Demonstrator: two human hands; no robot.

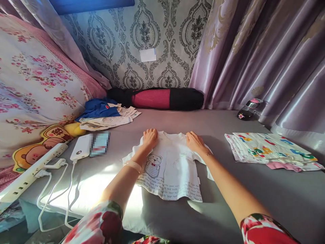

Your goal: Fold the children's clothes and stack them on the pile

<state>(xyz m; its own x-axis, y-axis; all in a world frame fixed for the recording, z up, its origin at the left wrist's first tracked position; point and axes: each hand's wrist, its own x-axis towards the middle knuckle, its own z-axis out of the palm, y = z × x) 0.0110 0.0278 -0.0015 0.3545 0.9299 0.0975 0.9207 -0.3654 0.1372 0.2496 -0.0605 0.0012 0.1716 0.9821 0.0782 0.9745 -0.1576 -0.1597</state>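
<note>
A small white baby shirt (172, 166) lies spread on the grey bed surface, its neckline at the far side. A bear drawing and rows of printed lettering decorate its front. At the shirt's left shoulder is my left hand (150, 138), fingers curled closed on the fabric. My right hand (195, 141) grips the opposite shoulder in the same way, with its fingertips partly hidden. Both sleeves stick out past my wrists, and the lower hem is slightly wavy.
Folded patterned cloths (271, 149) lie at right, near a dark bottle (248, 110). At left are a power strip (38, 173), a white power bank (81, 147) with cables, a blurred phone-like rectangle (100, 144) and piled clothes (101, 113). A black-and-red roll (152, 98) lines the wall.
</note>
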